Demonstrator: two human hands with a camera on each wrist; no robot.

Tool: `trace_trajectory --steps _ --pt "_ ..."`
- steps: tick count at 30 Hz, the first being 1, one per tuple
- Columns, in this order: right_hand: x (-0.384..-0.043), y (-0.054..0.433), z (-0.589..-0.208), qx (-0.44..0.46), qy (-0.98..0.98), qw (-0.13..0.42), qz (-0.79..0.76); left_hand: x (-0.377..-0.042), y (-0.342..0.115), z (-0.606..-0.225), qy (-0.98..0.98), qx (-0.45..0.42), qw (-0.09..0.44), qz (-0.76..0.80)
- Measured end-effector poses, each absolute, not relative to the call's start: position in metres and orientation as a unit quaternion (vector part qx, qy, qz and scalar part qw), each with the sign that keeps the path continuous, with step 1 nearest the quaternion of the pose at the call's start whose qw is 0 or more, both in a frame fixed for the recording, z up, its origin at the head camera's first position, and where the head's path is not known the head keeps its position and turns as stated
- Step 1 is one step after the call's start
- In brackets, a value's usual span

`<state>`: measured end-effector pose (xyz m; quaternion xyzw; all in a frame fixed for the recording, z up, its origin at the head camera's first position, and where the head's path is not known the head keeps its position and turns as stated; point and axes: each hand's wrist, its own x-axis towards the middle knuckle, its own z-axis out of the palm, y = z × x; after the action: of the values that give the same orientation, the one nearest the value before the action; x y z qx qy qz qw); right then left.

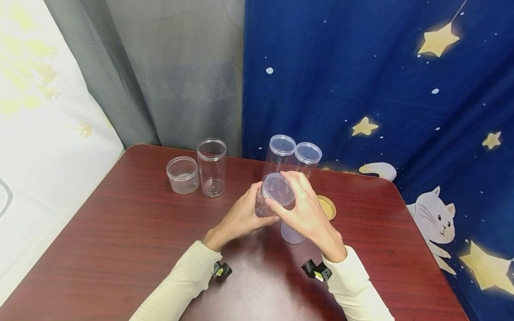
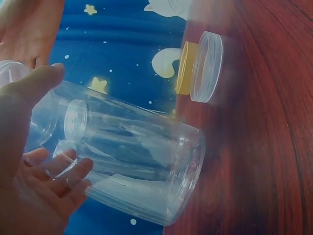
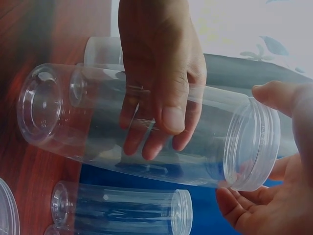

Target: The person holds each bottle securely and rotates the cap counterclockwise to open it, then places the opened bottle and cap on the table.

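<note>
A tall clear plastic jar [image 3: 73,142] is held tilted above the table, between both hands. My left hand [image 1: 241,214] grips the jar's body, thumb on one side and fingers round the other in the right wrist view. At the jar's top sits a clear screw lid [image 3: 261,142]. My right hand [image 1: 307,211] holds this lid by its rim, with thumb and fingers on opposite sides. Through the clear wall in the left wrist view, the jar [image 2: 137,147] shows nothing inside. Whether the lid is fully tightened I cannot tell.
Two tall lidded jars [image 1: 282,146] stand behind the hands. At the left are a short clear jar [image 1: 183,180] and a tall jar [image 1: 213,178] without lids. A gold lid [image 1: 328,207] and a clear lid [image 1: 292,235] lie by the right hand. Curtains hang behind the table [image 1: 120,249].
</note>
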<state>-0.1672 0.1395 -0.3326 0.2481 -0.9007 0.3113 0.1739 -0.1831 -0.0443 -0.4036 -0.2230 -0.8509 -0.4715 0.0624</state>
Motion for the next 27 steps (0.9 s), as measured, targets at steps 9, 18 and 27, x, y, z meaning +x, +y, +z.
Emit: trace_trajectory --steps 9,18,27 --pt "-0.1660 0.1411 -0.3304 0.257 -0.899 0.153 0.320 -0.1830 -0.0444 -0.4055 -0.852 -0.220 0.060 -0.472" --pt "-0.1668 0.1448 -0.3283 0.283 -0.892 0.137 0.324 -0.1824 -0.0446 -0.4047 -0.853 -0.219 0.054 -0.471" --pt "-0.1651 0.1474 -0.3256 0.299 -0.888 0.117 0.330 -0.1826 -0.0458 -0.4051 -0.848 -0.231 0.050 -0.475"
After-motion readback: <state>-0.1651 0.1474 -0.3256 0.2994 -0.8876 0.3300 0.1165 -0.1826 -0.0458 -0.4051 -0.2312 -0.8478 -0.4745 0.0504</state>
